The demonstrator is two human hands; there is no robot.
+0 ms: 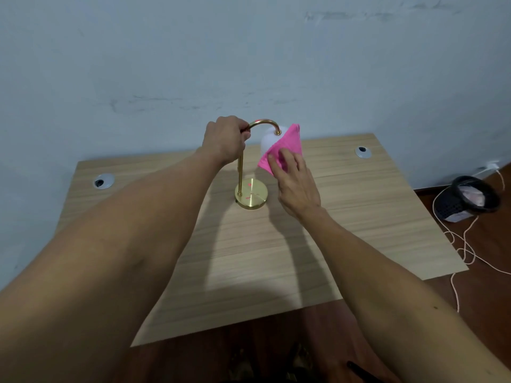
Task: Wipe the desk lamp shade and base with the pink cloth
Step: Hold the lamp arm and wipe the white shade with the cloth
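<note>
wooden desk [359, 217] against a blue wall: lamp [240, 172] stands upright mid-desk, arm curving right. left hand [225, 139] grips the arm; right hand [297, 183] presses pink cloth [287, 142] with flat fingers over the mostly hidden white shade [267, 142].

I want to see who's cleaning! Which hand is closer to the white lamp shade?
Right. The right hand presses the pink cloth against the shade; the left hand grips the gold neck, off to its left.

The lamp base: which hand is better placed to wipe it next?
Probably the right hand: it presses the pink cloth against the shade, above the base. The left hand grips the gold neck.
</note>
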